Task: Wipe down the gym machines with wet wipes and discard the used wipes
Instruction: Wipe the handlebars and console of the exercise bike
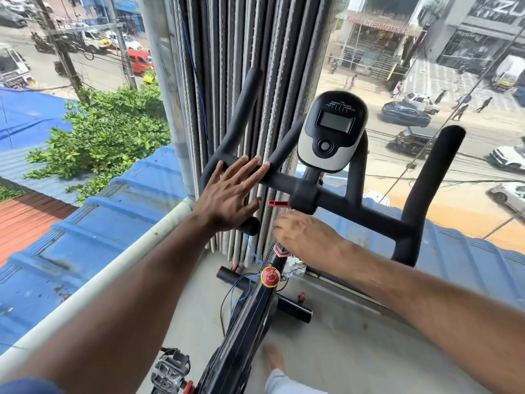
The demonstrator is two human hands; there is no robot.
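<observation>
**Exercise bike at the window, both your hands at its handlebar**

Exercise bike [250,317], black-framed and standing on the grey floor against the glass, is the machine in front of you, and everything below is placed from its black padded handlebar [341,206]. Far left of the handlebar, outside the glass, lie a blue corrugated roof [85,251] and a leafy green tree [108,137]. A white pipe rail [113,268] runs along the window edge, below and left of the bar.

Your left hand [230,194] lies on the handlebar's left end with straight, spread fingers, the palm flat over the padding; it grips nothing. Behind that end of the bar hangs a bunched grey dotted curtain [241,81] with a thin blue wire running down it.

Just below the handlebar's centre clamp sits a small red lever [278,204]. Your right hand [306,237] is directly beneath the clamp, blurred, its fingers bent downward near the red adjustment knob on the frame; you cannot tell whether it holds anything, and no wipe can be made out. Lower on the frame is a round red and yellow knob [270,276].

Above the clamp rises the grey and black display console [332,129] with its blank screen. Right of it the bar's right horn curves upward against the street outside.
</observation>
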